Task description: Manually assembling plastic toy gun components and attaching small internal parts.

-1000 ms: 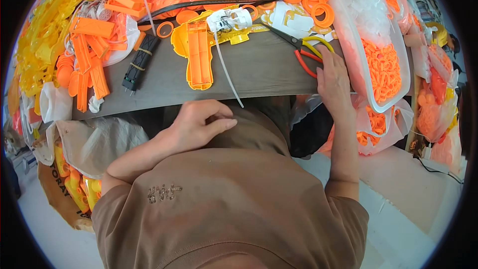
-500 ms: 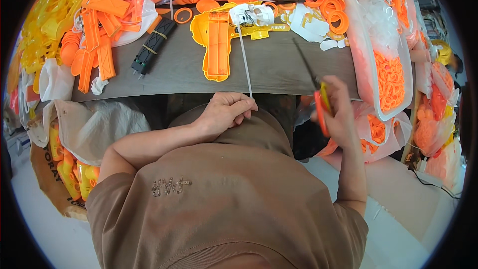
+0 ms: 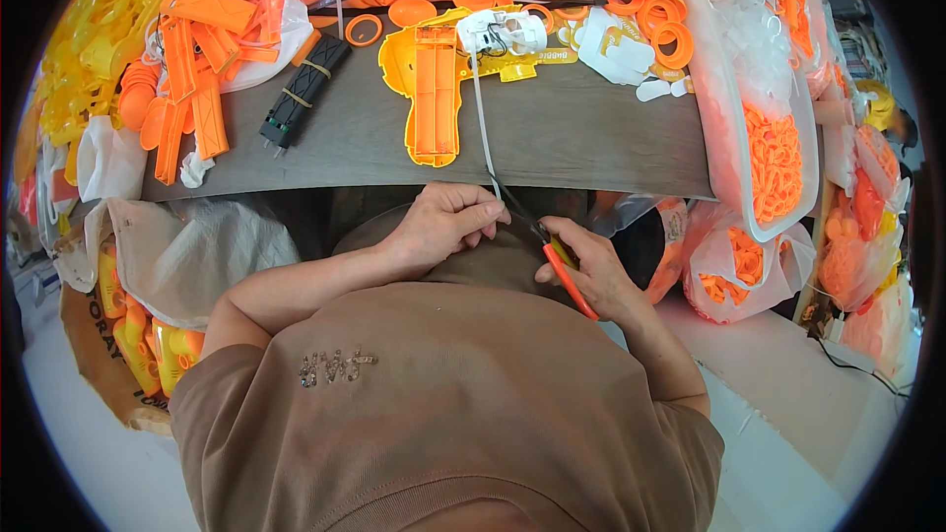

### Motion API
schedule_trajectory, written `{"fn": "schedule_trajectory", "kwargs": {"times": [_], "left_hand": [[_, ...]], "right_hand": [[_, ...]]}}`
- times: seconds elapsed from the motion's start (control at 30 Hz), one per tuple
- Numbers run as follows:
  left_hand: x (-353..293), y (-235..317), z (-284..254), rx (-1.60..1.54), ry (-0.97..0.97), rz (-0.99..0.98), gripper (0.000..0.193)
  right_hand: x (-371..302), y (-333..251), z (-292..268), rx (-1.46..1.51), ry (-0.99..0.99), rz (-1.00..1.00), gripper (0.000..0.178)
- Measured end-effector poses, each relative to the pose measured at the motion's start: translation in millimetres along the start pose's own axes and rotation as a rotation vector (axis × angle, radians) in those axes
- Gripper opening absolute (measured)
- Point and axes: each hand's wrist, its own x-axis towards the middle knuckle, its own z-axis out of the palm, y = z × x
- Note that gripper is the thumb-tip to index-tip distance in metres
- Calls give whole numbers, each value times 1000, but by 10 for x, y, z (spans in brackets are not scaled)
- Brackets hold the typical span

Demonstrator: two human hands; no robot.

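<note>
My left hand (image 3: 448,220) is closed at the table's front edge, thumb and fingertips pinching the lower end of a thin white tube (image 3: 483,118). The tube runs down from a white plastic unit (image 3: 503,32) with dark wires. That unit lies at the top of a yellow and orange toy-gun shell half (image 3: 434,99) on the table. In my right hand (image 3: 596,266) are long-nosed pliers (image 3: 567,279) with red and yellow handles. Their thin dark jaws reach up-left to the tube just above my left fingertips; whether they grip it I cannot tell.
A black battery holder with rubber bands (image 3: 305,91) lies left of the shell. Orange parts (image 3: 202,69) and yellow parts (image 3: 74,69) are heaped at left. A clear bin (image 3: 717,138) of orange rings stands at right. Bags of parts (image 3: 734,271) hang below the table (image 3: 591,153).
My right hand has brought the pliers left and down, so their jaws are now at the tube beside my left fingertips. My left hand stays in place. The shell and white unit have shifted slightly.
</note>
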Motion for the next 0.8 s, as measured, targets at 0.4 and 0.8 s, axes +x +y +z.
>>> {"fn": "schedule_trajectory", "kwargs": {"times": [0.4,0.8], "left_hand": [[9,-3,-33,-4,-15,-1,21],[-335,524,-185,338,-19,500,9]], "right_hand": [[64,-27,-6,38,-5,32,53],[79,-159,-264,-255,107,-106,51]]}}
